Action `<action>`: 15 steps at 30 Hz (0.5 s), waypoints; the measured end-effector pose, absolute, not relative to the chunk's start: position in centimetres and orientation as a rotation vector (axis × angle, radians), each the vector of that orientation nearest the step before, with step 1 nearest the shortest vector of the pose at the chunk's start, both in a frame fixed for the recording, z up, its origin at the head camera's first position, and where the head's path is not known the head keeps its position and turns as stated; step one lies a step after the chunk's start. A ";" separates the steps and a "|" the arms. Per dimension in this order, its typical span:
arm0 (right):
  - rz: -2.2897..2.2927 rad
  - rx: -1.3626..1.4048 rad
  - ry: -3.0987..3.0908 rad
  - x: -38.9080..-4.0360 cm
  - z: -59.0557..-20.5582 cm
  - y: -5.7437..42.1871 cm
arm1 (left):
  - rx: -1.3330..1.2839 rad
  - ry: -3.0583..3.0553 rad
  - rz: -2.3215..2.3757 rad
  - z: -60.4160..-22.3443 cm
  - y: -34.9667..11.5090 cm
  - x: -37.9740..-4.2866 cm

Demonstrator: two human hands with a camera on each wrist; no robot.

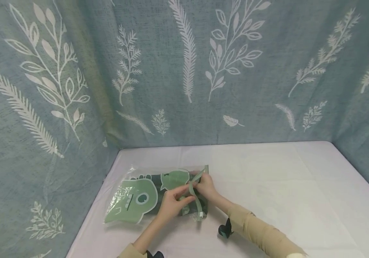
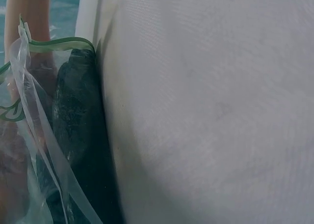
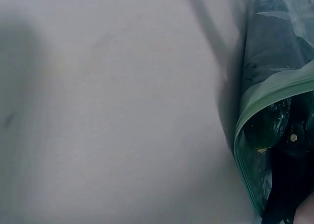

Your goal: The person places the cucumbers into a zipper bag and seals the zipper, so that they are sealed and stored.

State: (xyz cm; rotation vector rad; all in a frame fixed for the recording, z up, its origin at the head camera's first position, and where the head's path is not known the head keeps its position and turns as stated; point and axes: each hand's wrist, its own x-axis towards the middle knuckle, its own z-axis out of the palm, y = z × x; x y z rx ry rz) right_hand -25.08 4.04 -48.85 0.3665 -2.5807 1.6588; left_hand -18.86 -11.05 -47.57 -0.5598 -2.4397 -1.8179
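Observation:
A clear zip bag (image 1: 140, 211) with green dinosaur prints lies on its side, its mouth facing right and spread apart. Dark green cucumbers (image 3: 267, 126) fill it, their stem ends showing at the mouth in the right wrist view. My left hand (image 1: 171, 204) pinches the near side of the mouth by the green zip strip (image 1: 192, 193). At the far side of the mouth, my right hand (image 1: 206, 185) grips the rim with curled fingers, some of them hidden behind the strip. The left wrist view has a cucumber (image 2: 81, 116) behind the clear plastic.
A white cloth (image 1: 277, 193) covers the table under the bag. Blue-green curtains (image 1: 197, 118) with white leaf prints stand behind it and along the sides. Dark wrist pieces (image 1: 225, 229) hang below the sleeves.

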 end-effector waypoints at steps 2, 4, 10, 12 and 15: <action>1.669 0.382 -2.555 -25.2 -48.9 3.9 | -0.548 -2.441 -1.818 -47.6 -11.0 -18.8; 1.689 0.399 -2.527 -25.4 -48.9 3.8 | -0.541 -2.438 -1.817 -47.6 -11.0 -18.8; 1.756 0.401 -2.495 -25.7 -49.4 3.5 | -0.533 -2.433 -1.821 -47.7 -10.9 -18.8; 1.782 0.377 -2.514 -25.7 -49.5 3.6 | -0.543 -2.427 -1.821 -47.7 -10.8 -18.7; 1.814 0.356 -2.583 -25.8 -49.5 3.8 | -0.551 -2.427 -1.827 -47.6 -10.7 -18.7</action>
